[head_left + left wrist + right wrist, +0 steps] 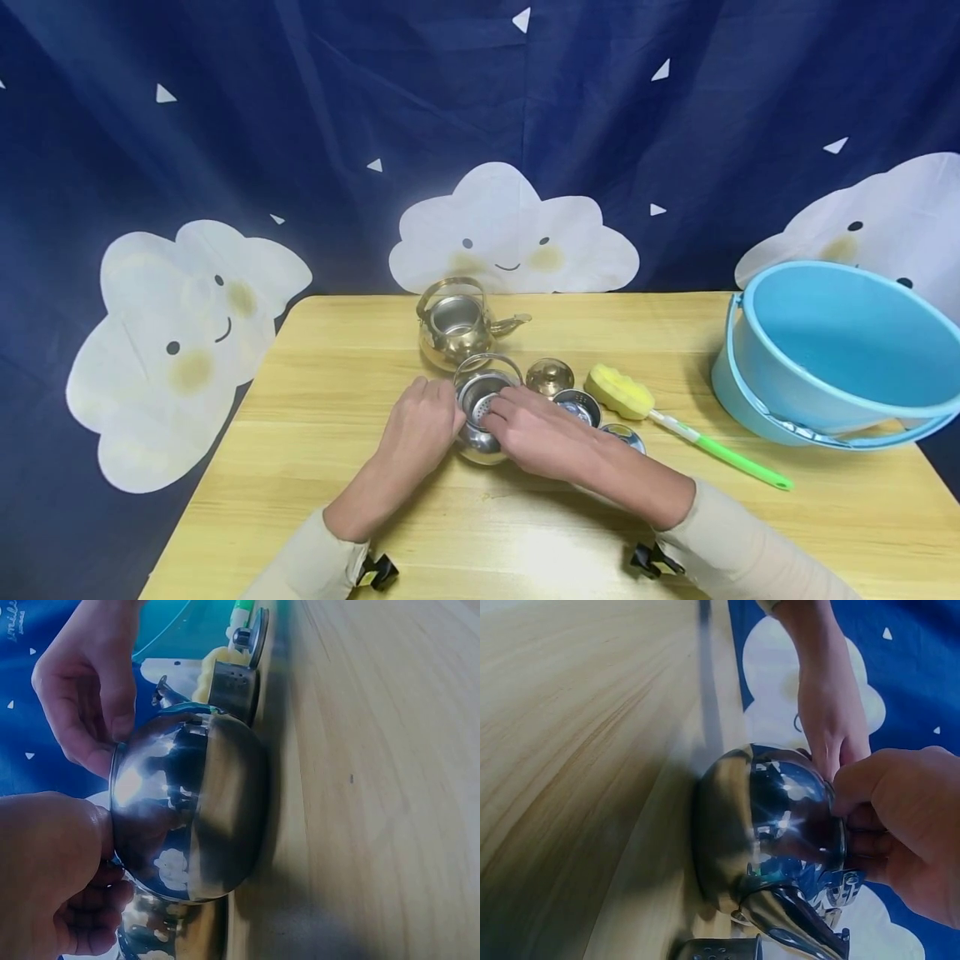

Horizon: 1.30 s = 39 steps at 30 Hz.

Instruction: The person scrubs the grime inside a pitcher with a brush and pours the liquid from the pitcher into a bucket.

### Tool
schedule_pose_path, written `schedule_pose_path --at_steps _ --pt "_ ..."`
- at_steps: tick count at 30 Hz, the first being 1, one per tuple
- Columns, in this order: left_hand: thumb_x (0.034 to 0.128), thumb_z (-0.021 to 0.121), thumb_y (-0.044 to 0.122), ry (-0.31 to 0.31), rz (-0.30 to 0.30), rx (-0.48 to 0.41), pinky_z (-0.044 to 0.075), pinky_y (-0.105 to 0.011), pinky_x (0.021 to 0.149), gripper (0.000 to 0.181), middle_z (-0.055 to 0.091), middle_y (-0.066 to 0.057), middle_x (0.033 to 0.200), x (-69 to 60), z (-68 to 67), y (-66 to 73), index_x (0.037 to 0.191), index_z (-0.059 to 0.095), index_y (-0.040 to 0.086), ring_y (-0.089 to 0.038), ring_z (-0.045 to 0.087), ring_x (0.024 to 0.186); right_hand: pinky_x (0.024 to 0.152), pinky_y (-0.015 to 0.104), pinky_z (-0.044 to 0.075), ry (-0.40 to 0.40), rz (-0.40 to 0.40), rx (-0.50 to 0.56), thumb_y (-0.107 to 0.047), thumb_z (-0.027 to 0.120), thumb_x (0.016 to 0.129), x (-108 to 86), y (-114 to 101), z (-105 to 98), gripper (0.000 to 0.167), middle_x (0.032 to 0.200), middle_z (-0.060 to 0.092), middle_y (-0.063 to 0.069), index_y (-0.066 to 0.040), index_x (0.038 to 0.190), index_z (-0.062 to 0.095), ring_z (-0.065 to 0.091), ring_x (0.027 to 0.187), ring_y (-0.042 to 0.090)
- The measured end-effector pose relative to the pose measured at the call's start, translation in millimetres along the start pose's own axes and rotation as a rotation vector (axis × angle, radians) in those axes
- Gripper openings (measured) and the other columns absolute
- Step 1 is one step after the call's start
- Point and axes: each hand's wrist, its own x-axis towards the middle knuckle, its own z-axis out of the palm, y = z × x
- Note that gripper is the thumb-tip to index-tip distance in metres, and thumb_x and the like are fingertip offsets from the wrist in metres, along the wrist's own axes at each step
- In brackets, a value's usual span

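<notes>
A small silver teapot [480, 450] without its lid stands upright on the table, its hoop handle raised; small holes show inside it. My left hand [422, 421] grips its left rim, the thumb at the edge and the other fingers curled. From the right, my right hand [536, 429] pinches the opposite rim with its fingertips at the mouth. In the right wrist view the silver spout [787, 922] juts out below my right hand. Just behind stands a gold-toned teapot [442, 352], also lidless. What the fingertips touch inside the mouth is partly hidden.
Right of the silver teapot lie a gold-toned lid [550, 377], a perforated strainer cup [232, 690] and a silver lid [628, 435]. A yellow sponge brush [618, 392] with a green handle lies beyond them. A blue bucket [825, 387] stands at the table's right side.
</notes>
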Motion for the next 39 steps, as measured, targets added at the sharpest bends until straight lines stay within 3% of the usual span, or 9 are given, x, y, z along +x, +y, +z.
schedule_pose_path --at_steps 10,22,31,39 --pt "0.0889 0.058 0.017 0.007 0.006 0.015 0.028 -0.026 0.054 0.019 0.046 0.0 0.06 -0.4 0.0 0.0 0.073 0.055 0.006 -0.015 0.035 0.056 0.09 0.025 0.056 -0.02 -0.039 -0.109 -0.004 0.068 0.087 -1.7 0.7 -4.0 0.021 0.097 0.075 -0.004 -0.013 0.105 0.075 0.066 0.093 0.012" --pt "0.0901 0.057 0.016 0.027 0.009 0.015 0.032 -0.029 0.054 0.02 0.048 -0.001 0.06 -2.1 0.8 0.1 0.073 0.054 0.006 -0.017 0.038 0.056 0.088 0.026 0.056 0.029 -0.059 -0.185 -0.006 0.066 0.09 -4.0 -0.8 0.8 0.019 0.096 0.074 -0.002 -0.011 0.106 0.073 0.066 0.092 0.013" --pt "0.0913 0.065 0.017 0.021 -0.004 -0.031 0.034 -0.029 0.055 0.021 0.049 -0.001 0.06 -3.5 1.0 -0.4 0.076 0.057 0.005 -0.016 0.038 0.056 0.096 0.028 0.057 0.04 -0.023 -0.103 -0.004 0.072 0.087 -4.5 -0.8 -0.6 0.027 0.103 0.073 0.001 -0.008 0.114 0.072 0.067 0.099 0.014" --pt "0.0934 0.063 0.019 0.021 -0.006 -0.027 0.035 -0.029 0.055 0.022 0.05 -0.001 0.06 -4.2 1.7 0.1 0.077 0.058 0.005 -0.016 0.039 0.056 0.098 0.029 0.057 0.089 -0.01 -0.032 0.002 0.068 0.087 -3.5 1.4 -4.3 0.029 0.105 0.072 0.003 -0.006 0.115 0.071 0.067 0.101 0.016"
